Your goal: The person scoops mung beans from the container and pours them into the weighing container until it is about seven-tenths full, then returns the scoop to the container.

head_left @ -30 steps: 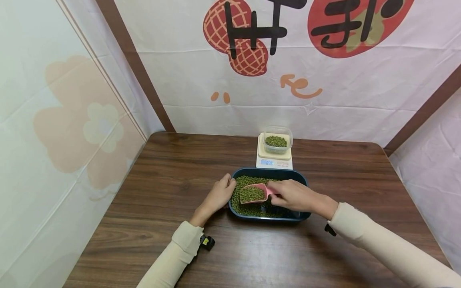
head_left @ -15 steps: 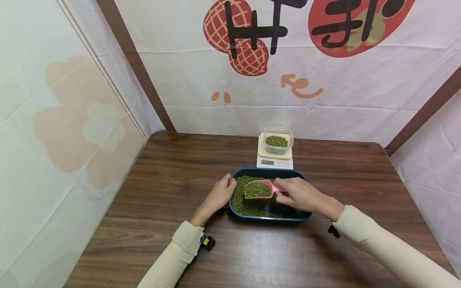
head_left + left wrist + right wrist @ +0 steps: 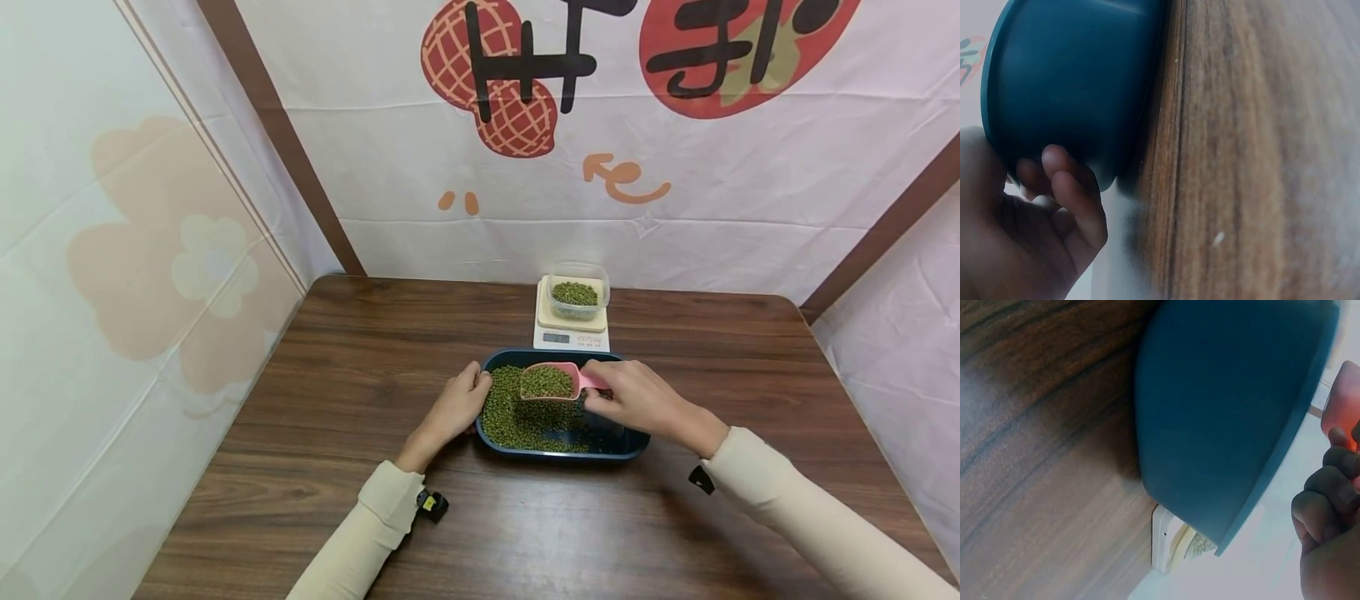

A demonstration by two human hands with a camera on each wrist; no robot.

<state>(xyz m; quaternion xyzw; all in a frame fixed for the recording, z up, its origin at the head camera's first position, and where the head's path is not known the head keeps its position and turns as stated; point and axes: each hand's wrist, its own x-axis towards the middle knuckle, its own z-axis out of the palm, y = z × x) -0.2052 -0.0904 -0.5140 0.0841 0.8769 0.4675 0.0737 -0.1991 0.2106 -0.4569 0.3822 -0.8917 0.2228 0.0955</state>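
Note:
A pink scoop (image 3: 577,382) heaped with green mung beans (image 3: 546,382) is held by its handle in my right hand (image 3: 647,402), raised over the dark blue tub (image 3: 558,455). More mung beans lie in the tub, mostly toward its left; part of its bottom shows at the right. My left hand (image 3: 455,408) grips the tub's left end, thumb at the rim and fingers curled against the outer wall, as the left wrist view shows. In the right wrist view, the right hand (image 3: 1332,512) is curled round the handle, beyond the tub's wall (image 3: 1222,412).
Behind the tub stands a white kitchen scale (image 3: 572,340) with a clear plastic container (image 3: 577,310) of mung beans on it. The scale's digits are too faint to read. A printed cloth (image 3: 480,242) hangs behind the brown wooden table (image 3: 360,358).
My right hand has lifted the filled scoop up out of the beans and moved it right and toward the scale. My left hand stays on the tub.

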